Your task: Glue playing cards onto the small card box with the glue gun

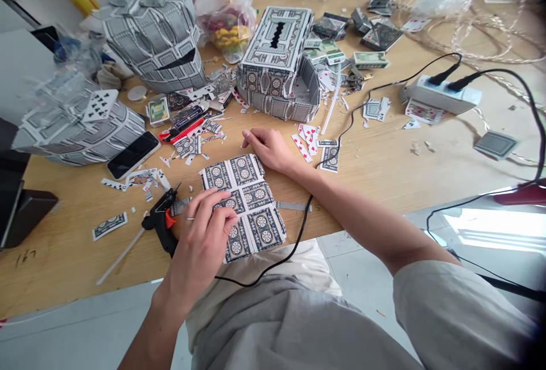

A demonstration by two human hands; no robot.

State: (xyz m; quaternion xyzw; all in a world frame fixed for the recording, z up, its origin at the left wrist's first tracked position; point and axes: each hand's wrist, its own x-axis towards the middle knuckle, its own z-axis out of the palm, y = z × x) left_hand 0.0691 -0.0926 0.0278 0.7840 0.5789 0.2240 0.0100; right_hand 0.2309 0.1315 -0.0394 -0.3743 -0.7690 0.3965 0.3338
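Note:
A flat panel made of patterned playing cards (265, 227) lies at the table's front edge. My left hand (207, 219) rests over its left side, fingers apart and slightly bent, fingertips on the cards. Just beyond the panel's top right corner, my right hand (267, 148) lies on its side on the table with its fingers curled; what is under them, if anything, is hidden. Left of my left hand sits a black glue gun (161, 219) with an orange trigger. A grey strip (294, 206) sticks out from the panel's right side.
Behind stand a card-built box (277, 40) and woven card structures (149, 34). A phone (133, 155), red cutter (183, 131) and card scraps lie at the left. A black cable (305, 219) runs beside the panel to a power strip (443, 94) at the right.

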